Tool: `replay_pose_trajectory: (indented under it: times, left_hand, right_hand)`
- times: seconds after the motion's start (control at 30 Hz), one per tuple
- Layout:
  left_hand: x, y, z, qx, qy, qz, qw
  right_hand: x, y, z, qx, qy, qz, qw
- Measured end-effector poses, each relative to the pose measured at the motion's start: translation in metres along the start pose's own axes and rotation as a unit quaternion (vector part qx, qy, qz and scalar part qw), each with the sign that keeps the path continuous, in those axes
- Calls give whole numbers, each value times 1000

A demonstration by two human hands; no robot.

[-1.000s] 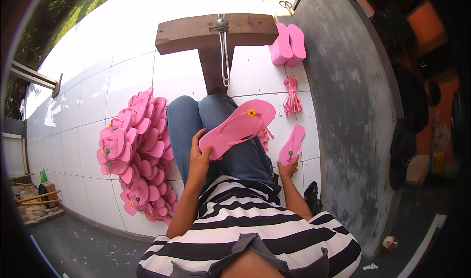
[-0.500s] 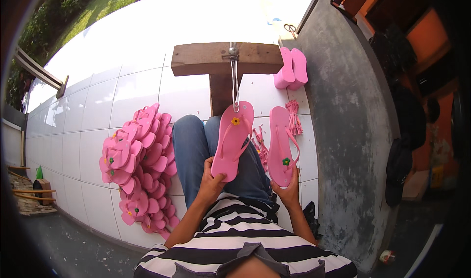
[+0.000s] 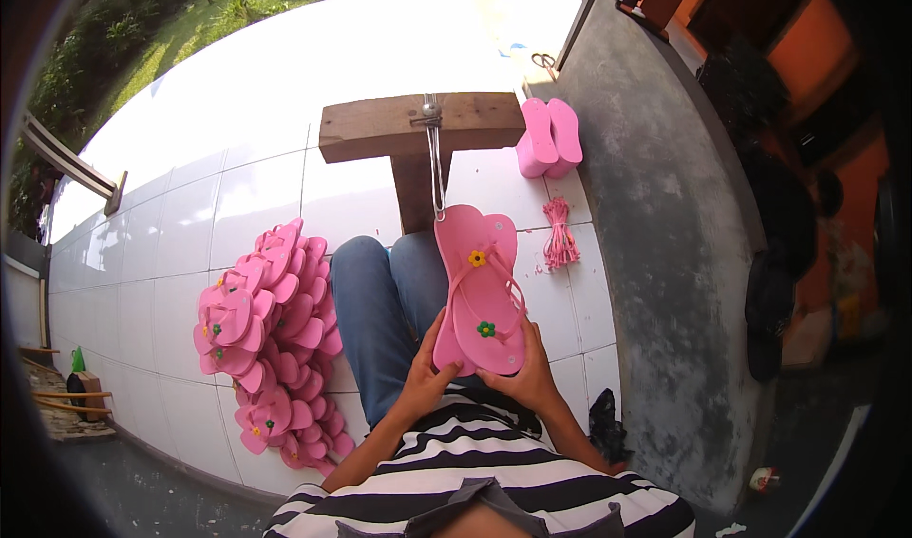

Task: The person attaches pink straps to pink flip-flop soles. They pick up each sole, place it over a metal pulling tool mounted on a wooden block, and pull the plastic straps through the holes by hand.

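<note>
Two pink flip-flops overlap in front of me, over my lap. One, a flip-flop with a yellow flower [image 3: 462, 223], has its far end by the lower tip of a metal wire tool [image 3: 436, 172] fixed to a wooden T-shaped stand [image 3: 361, 128]; whether they touch I cannot tell. The other, a flip-flop with a green flower [image 3: 494, 343], lies against it, pointing the opposite way. My left hand [image 3: 427, 384] is closed on the near end of the yellow-flowered one, thumb on top. With my right hand [image 3: 525, 378] I grip the near end of the green-flowered one.
On the left, a big heap of pink flip-flops [image 3: 275, 320] rests on the white tiles. At right are a tied bundle of pink straps [image 3: 560, 239], pink sole stacks [image 3: 549, 139], scissors [image 3: 543, 61] and a black plastic bag [image 3: 606, 429]. A grey ledge [image 3: 655, 253] runs alongside.
My right hand has brought the green-flowered flip-flop leftward against the yellow-flowered one. Both flip-flops, apart before, now overlap. The view has shifted slightly.
</note>
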State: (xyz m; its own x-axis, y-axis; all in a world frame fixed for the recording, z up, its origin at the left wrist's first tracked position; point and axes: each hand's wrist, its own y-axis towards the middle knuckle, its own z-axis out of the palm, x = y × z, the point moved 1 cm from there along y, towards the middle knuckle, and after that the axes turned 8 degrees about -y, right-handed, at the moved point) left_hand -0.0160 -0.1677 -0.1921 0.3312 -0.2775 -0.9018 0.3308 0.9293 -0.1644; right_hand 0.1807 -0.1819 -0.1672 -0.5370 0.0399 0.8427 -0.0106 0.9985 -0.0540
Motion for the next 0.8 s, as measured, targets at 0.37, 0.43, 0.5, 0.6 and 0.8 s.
replay_pose_trajectory:
  times: [0.37, 0.43, 0.5, 0.6, 0.8]
  left_hand:
    - [-13, -20, -22, -6, 5, 0, 1000]
    - [-13, -16, -13, -31, 40, 44, 998]
    - [-13, -10, -12, -39, 132, 87, 987]
    - [-9, -6, -17, -41, 265, 137, 954]
    - [-22, -21, -20, -97, 191, 75, 974]
  right_hand:
    - [11, 31, 27, 156, 362, 27, 919]
    - [7, 38, 23, 190, 368, 30, 910]
    - [0, 49, 29, 173, 415, 39, 892]
    - [0, 49, 36, 153, 410, 33, 898]
    - [28, 36, 46, 112, 188, -37, 975]
